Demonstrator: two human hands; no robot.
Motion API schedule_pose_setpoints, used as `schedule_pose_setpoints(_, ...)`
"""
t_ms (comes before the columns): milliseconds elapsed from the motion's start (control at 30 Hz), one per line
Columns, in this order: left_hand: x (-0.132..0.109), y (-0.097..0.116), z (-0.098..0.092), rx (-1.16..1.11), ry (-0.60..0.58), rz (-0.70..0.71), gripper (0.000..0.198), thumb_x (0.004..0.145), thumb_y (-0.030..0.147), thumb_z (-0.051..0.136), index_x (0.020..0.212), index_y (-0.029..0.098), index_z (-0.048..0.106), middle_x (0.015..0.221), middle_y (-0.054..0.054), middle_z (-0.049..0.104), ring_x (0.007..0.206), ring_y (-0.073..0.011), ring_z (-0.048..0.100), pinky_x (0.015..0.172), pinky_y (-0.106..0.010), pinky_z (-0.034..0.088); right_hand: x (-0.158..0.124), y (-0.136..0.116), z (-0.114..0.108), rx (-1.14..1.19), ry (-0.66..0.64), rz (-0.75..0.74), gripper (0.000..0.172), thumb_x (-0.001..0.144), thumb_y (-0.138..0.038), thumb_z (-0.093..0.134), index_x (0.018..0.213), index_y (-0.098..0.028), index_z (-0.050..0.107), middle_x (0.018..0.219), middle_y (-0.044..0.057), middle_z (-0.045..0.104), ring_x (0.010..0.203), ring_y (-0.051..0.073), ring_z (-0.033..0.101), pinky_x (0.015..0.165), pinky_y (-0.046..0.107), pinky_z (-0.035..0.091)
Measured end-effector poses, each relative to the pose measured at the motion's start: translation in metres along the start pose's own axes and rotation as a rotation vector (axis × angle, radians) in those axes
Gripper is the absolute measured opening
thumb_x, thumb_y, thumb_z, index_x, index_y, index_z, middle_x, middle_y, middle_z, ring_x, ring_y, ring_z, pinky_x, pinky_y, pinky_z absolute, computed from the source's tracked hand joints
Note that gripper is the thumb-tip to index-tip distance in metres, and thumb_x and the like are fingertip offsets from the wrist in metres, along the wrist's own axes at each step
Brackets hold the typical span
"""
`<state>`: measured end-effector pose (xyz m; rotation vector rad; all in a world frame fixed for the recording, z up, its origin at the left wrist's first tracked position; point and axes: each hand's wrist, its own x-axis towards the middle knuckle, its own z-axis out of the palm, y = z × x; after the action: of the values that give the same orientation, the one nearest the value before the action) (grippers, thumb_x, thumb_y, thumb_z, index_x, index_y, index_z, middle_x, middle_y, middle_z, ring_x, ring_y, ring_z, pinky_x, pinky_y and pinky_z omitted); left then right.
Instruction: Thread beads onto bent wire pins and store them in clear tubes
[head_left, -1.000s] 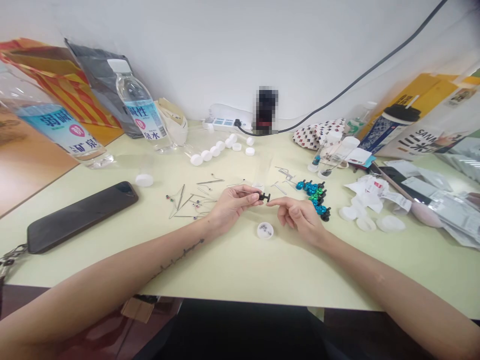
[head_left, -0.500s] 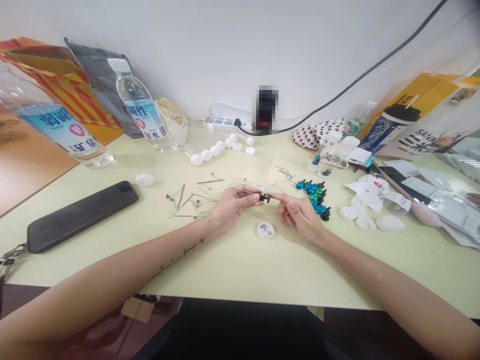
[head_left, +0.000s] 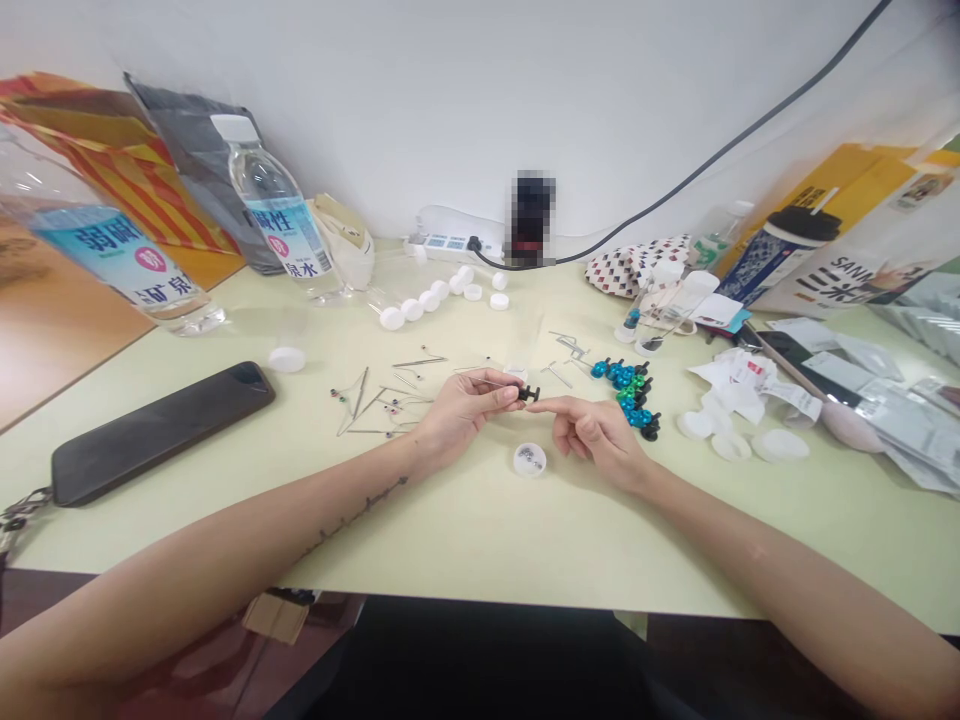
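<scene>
My left hand (head_left: 465, 412) pinches a thin metal pin (head_left: 495, 384) with a small black plastic piece (head_left: 529, 393) at its tip. My right hand (head_left: 596, 432) holds nothing, and its extended index finger reaches left, its tip right by the black piece. Below the hands sits a white bottle cap (head_left: 529, 460) with tiny metal parts inside. To the right of my right hand lies a heap of blue, green and black pieces (head_left: 628, 396). Loose metal pins (head_left: 379, 405) lie left of my left hand.
A black smartphone (head_left: 161, 432) lies at the left on the pale green table (head_left: 480, 530). White bottle caps (head_left: 424, 303) stand in a row behind the pins. Water bottles, a power strip (head_left: 450, 244), cotton pads (head_left: 724, 445) and packets crowd the back and right.
My right index finger has stretched further left toward the black piece. My left hand keeps the same hold, and the objects on the table stay in place.
</scene>
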<state>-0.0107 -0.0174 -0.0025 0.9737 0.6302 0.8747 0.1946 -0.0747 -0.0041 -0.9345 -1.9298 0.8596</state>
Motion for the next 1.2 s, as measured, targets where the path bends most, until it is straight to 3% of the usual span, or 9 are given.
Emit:
schedule_pose_setpoints(300, 0.0001, -0.001, 0.0004, -0.035, -0.006, 0.0, 0.016, 0.067, 0.018, 0.079, 0.082, 0.014, 0.073, 0.082, -0.004, 0.072, 0.071, -0.0118, 0.066, 0.08, -0.028, 0.049, 0.0001, 0.001, -0.0004, 0.007, 0.062, 0.066, 0.061, 0.096, -0.055, 0.026, 0.13, -0.012, 0.053, 0.057, -0.002, 0.053, 0.043, 0.01, 0.039, 0.045, 0.024, 0.035)
schedule_pose_setpoints(600, 0.0002, -0.0002, 0.0012, -0.024, 0.004, -0.011, 0.018, 0.067, 0.019, 0.079, 0.084, 0.013, 0.072, 0.073, -0.002, 0.071, 0.068, -0.0103, 0.064, 0.075, -0.024, 0.049, 0.0018, 0.004, 0.0014, -0.063, 0.068, 0.18, 0.059, 0.097, -0.053, 0.026, 0.105, -0.011, 0.067, 0.055, 0.0, 0.054, 0.044, 0.01, 0.042, 0.046, 0.023, 0.034)
schedule_pose_setpoints(733, -0.0003, 0.0006, 0.0014, -0.032, 0.004, -0.011, 0.018, 0.067, 0.018, 0.079, 0.083, 0.013, 0.073, 0.079, -0.004, 0.072, 0.07, -0.0114, 0.065, 0.077, -0.026, 0.049, 0.0016, 0.0019, 0.0018, -0.045, 0.167, 0.181, 0.053, 0.098, -0.051, 0.028, 0.119, -0.013, 0.058, 0.056, -0.002, 0.054, 0.044, 0.009, 0.04, 0.046, 0.023, 0.034)
schedule_pose_setpoints(833, -0.0004, 0.0005, 0.001, -0.035, 0.005, -0.012, 0.018, 0.067, 0.018, 0.079, 0.083, 0.013, 0.073, 0.08, -0.004, 0.072, 0.071, -0.0121, 0.065, 0.078, -0.027, 0.049, 0.001, 0.0012, 0.0013, -0.028, 0.168, 0.146, 0.054, 0.097, -0.051, 0.028, 0.127, -0.014, 0.052, 0.056, -0.003, 0.054, 0.042, 0.009, 0.039, 0.045, 0.023, 0.033)
schedule_pose_setpoints(1067, 0.0008, -0.0018, -0.0009, -0.022, -0.005, -0.011, 0.017, 0.069, 0.019, 0.078, 0.084, 0.014, 0.073, 0.08, -0.004, 0.072, 0.072, -0.0113, 0.065, 0.079, -0.026, 0.047, 0.0009, 0.0039, 0.0013, -0.066, 0.123, 0.169, 0.057, 0.097, -0.051, 0.027, 0.11, -0.012, 0.066, 0.056, 0.0, 0.055, 0.044, 0.01, 0.042, 0.046, 0.023, 0.034)
schedule_pose_setpoints(1200, 0.0002, -0.0014, -0.0005, -0.031, -0.003, -0.008, 0.017, 0.068, 0.019, 0.079, 0.084, 0.014, 0.073, 0.081, -0.003, 0.072, 0.072, -0.0116, 0.065, 0.079, -0.027, 0.048, 0.0007, 0.0042, 0.001, -0.012, 0.168, 0.147, 0.055, 0.097, -0.052, 0.028, 0.128, -0.013, 0.054, 0.057, -0.002, 0.054, 0.043, 0.009, 0.04, 0.044, 0.023, 0.033)
